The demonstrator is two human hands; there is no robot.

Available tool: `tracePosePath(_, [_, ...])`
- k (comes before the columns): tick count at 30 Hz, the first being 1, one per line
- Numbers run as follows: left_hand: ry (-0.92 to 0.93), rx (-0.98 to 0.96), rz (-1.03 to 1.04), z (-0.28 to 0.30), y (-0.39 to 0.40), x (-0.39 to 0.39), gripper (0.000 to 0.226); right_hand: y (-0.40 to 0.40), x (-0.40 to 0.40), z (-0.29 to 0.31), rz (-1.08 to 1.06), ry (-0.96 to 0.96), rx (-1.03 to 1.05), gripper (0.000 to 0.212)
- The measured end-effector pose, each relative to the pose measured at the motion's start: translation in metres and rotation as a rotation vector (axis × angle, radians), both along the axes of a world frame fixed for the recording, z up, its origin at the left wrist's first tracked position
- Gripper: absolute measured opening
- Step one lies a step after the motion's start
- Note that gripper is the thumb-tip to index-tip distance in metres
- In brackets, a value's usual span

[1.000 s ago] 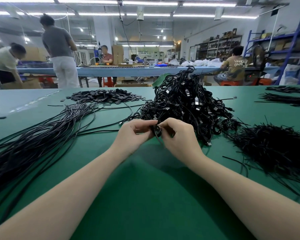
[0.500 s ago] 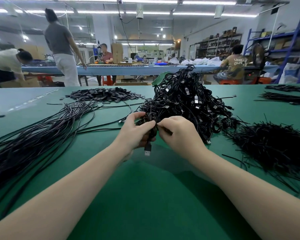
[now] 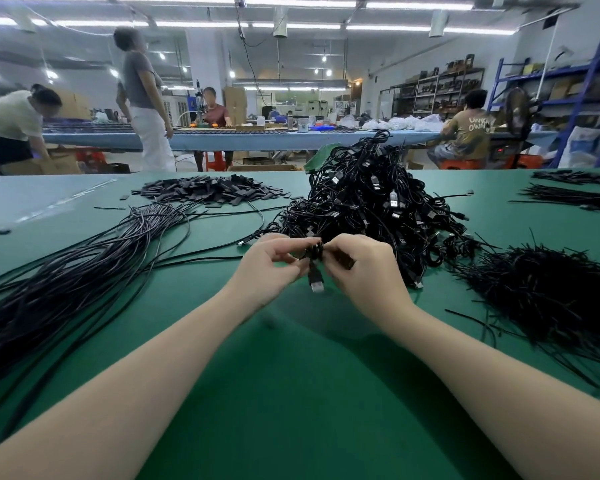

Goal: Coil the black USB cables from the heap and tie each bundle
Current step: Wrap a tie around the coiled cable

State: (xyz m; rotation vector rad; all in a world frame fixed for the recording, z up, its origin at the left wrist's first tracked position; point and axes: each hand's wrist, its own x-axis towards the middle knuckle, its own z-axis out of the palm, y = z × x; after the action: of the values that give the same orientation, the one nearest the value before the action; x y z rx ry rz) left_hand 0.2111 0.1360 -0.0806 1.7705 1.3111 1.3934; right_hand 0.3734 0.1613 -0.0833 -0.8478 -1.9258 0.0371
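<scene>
At the frame's centre, the left hand [image 3: 267, 268] and right hand [image 3: 364, 271] meet above the green tabletop [image 3: 291, 393], forearms reaching in from the lower corners. Both sets of fingers curl in and pinch a small coiled cable bundle [image 3: 313, 252], its USB plug [image 3: 316, 283] hanging down. Just behind lies the heap of black USB cables [image 3: 371, 209]. Loose straight cables [image 3: 66, 282] fan across the left; black ties [image 3: 548, 299] pile at right. A seated worker's shirt [image 3: 471, 128], upper right, reads "UNKN OWN".
</scene>
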Motion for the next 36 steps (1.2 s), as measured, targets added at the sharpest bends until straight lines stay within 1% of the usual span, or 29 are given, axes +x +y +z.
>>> tracePosePath(1, [0.045, 0.05, 0.057, -0.001, 0.001, -0.001, 0.024, -0.001, -0.002, 0.0, 0.008, -0.002, 0.0, 0.005])
tracePosePath(2, [0.021, 0.065, 0.082, -0.001, 0.002, -0.002, 0.013, -0.002, -0.003, -0.001, 0.013, 0.002, 0.005, 0.005])
tracePosePath(3, [-0.033, 0.044, 0.088, -0.001, 0.002, -0.001, 0.011, -0.003, -0.005, 0.0, 0.011, 0.002, 0.013, 0.006])
tracePosePath(5, [-0.15, -0.055, 0.09, 0.0, 0.002, 0.001, 0.027, -0.004, -0.006, 0.002, 0.004, -0.045, 0.057, 0.008])
tracePosePath(8, [-0.376, -0.235, 0.047, 0.003, 0.003, 0.004, 0.05, -0.007, -0.002, 0.007, -0.015, -0.229, 0.229, 0.012])
tracePosePath(9, [-0.467, -0.297, 0.022, 0.004, 0.003, 0.005, 0.053, -0.008, -0.001, 0.008, -0.018, -0.28, 0.288, 0.013])
tracePosePath(10, [-0.534, -0.346, 0.004, 0.006, 0.003, 0.005, 0.052, -0.008, 0.0, 0.01, -0.013, -0.314, 0.336, 0.014])
tracePosePath(12, [-0.605, -0.417, -0.014, 0.007, 0.004, 0.005, 0.039, -0.008, -0.002, 0.01, 0.004, -0.321, 0.381, 0.009])
tracePosePath(15, [-0.637, -0.445, -0.069, 0.009, 0.001, 0.006, 0.015, -0.009, -0.002, 0.007, 0.019, -0.25, 0.316, 0.005])
tracePosePath(16, [-0.607, -0.435, -0.099, 0.01, -0.002, 0.007, 0.013, -0.01, -0.002, 0.005, 0.021, -0.215, 0.283, 0.004])
tracePosePath(18, [-0.488, -0.395, -0.143, 0.009, -0.003, 0.007, 0.025, -0.01, -0.001, 0.002, 0.024, -0.116, 0.207, 0.006])
tracePosePath(20, [-0.32, -0.312, -0.129, 0.006, -0.004, 0.007, 0.041, -0.007, 0.001, 0.0, 0.024, -0.037, 0.154, 0.008])
tracePosePath(21, [-0.182, -0.225, -0.101, 0.004, -0.004, 0.007, 0.044, -0.006, 0.002, -0.001, 0.021, -0.014, 0.135, 0.007])
tracePosePath(23, [0.138, 0.025, -0.025, -0.001, -0.003, 0.006, 0.034, -0.004, 0.002, -0.003, 0.019, 0.009, 0.107, 0.006])
tracePosePath(24, [0.221, 0.126, 0.0, -0.003, -0.002, 0.005, 0.027, -0.003, 0.002, -0.003, 0.027, 0.011, 0.102, 0.005])
tracePosePath(25, [0.219, 0.159, 0.023, -0.003, -0.001, 0.003, 0.017, -0.002, 0.001, -0.003, 0.039, 0.012, 0.103, 0.003])
tracePosePath(26, [0.166, 0.14, 0.031, -0.004, 0.0, 0.003, 0.012, -0.002, -0.001, -0.003, 0.05, 0.016, 0.107, 0.002])
tracePosePath(28, [0.034, 0.023, 0.026, -0.004, 0.001, 0.002, 0.025, -0.002, -0.003, -0.003, 0.059, 0.037, 0.117, 0.001])
tracePosePath(30, [-0.169, -0.101, -0.03, -0.001, 0.002, 0.008, 0.025, -0.002, -0.003, -0.003, 0.053, 0.032, 0.129, 0.001])
tracePosePath(32, [-0.435, -0.255, -0.088, 0.005, 0.001, 0.013, 0.011, -0.004, 0.0, -0.001, 0.045, -0.056, 0.21, 0.002])
tracePosePath(33, [-0.562, -0.386, -0.11, 0.009, 0.001, 0.013, 0.008, -0.004, 0.001, 0.001, 0.04, -0.13, 0.286, 0.003])
tracePosePath(35, [-0.772, -0.673, -0.208, 0.015, -0.002, 0.008, 0.014, -0.003, 0.003, 0.005, 0.034, -0.276, 0.468, 0.005])
tracePosePath(36, [-0.828, -0.741, -0.259, 0.017, -0.003, 0.005, 0.016, -0.002, 0.004, 0.007, 0.032, -0.318, 0.532, 0.005])
